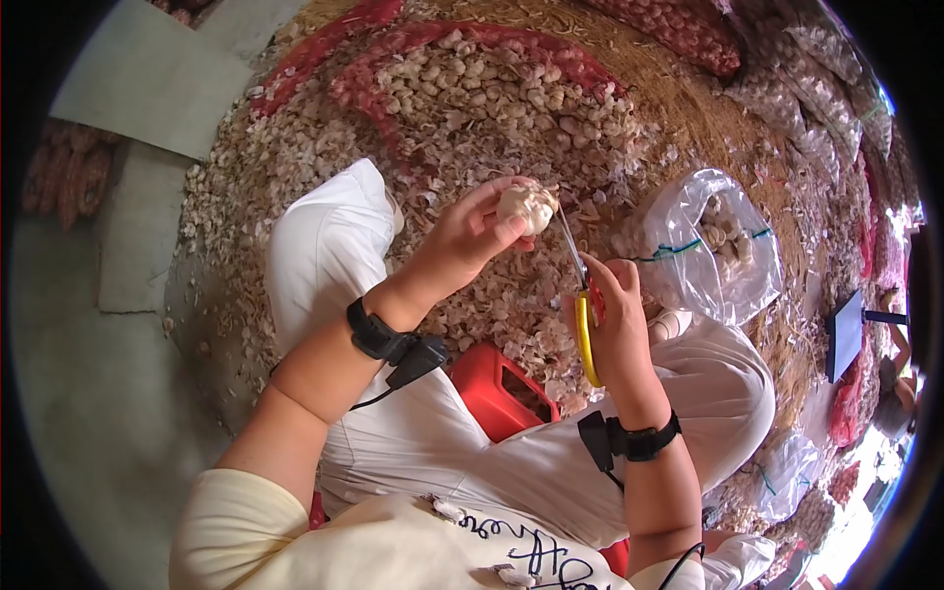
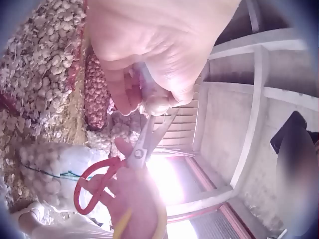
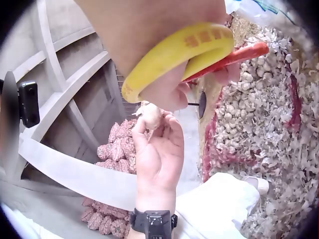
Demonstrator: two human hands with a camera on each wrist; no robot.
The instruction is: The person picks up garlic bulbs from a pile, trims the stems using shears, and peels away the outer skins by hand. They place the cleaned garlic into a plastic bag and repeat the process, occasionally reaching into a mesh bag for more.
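Observation:
My left hand [image 1: 479, 228] holds a whitish garlic bulb [image 1: 529, 208] between thumb and fingers, raised above the peel-covered floor. My right hand [image 1: 619, 320] grips scissors [image 1: 586, 339] with one yellow and one red handle loop, fingers through the loops. The metal blades [image 1: 570, 239] point up toward the bulb, their tips right at its edge. In the left wrist view the scissor blades [image 2: 144, 144] stand parted, with the bulb [image 2: 156, 103] at their ends. The right wrist view shows the bulb [image 3: 149, 115] in the left fingertips, beyond the yellow handle [image 3: 174, 55].
Loose garlic bulbs [image 1: 482, 88] lie heaped on red netting ahead, amid scattered skins. To the right stands a clear plastic bag [image 1: 678, 231] with bulbs inside. A red plastic stool [image 1: 492, 388] shows between the legs. Filled net sacks [image 1: 669, 34] line the far side.

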